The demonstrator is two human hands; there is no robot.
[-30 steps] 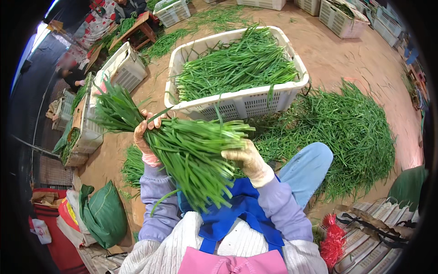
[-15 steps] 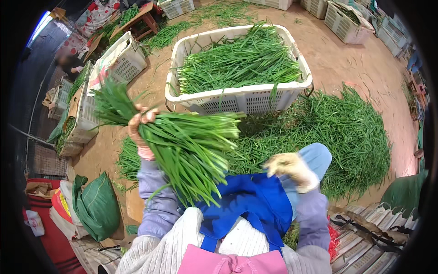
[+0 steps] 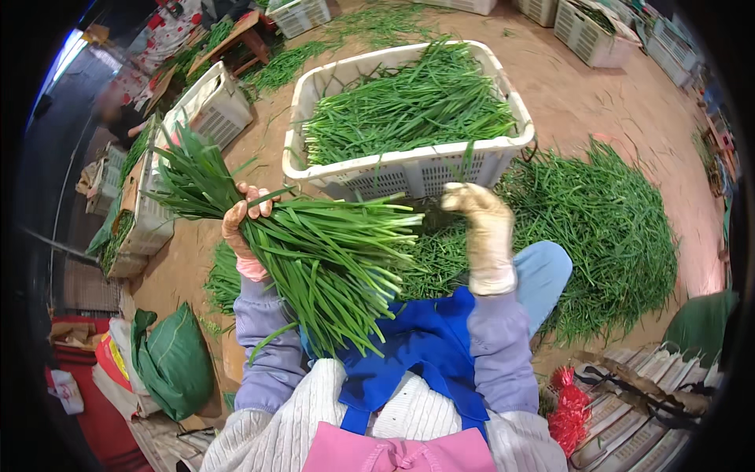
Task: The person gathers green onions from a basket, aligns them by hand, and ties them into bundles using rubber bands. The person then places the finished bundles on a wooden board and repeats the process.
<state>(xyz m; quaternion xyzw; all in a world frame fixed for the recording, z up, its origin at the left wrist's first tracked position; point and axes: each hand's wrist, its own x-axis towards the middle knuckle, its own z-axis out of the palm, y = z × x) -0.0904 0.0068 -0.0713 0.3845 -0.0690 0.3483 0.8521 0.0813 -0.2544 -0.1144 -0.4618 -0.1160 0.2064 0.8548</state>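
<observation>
A thick bunch of garlic chives [image 3: 330, 244] is in my left hand [image 3: 248, 214], whose bare fingers wrap round its stalks. The dark leaf ends fan out to the left, and pale cut ends point right. My right hand [image 3: 484, 228], in a cream glove, is raised right of the pale ends and apart from them. Its fingers are bent and pressed together; I see nothing in them. Just beyond is a white slatted crate [image 3: 417, 169] holding many chives [image 3: 409, 102]. A broad heap of loose chives [image 3: 590, 228] lies on the ground at the right.
More white crates [image 3: 594, 35] stand at the back, with others [image 3: 145, 212] along the left. A green sack [image 3: 173, 362] sits at lower left. Red string [image 3: 568, 413] lies at lower right by a slatted surface [image 3: 645, 409]. Another person [image 3: 122, 118] is at far left.
My right hand has risen from beside my knee, moving up and slightly left toward the crate. My left hand keeps its hold on the chives, nearly in place.
</observation>
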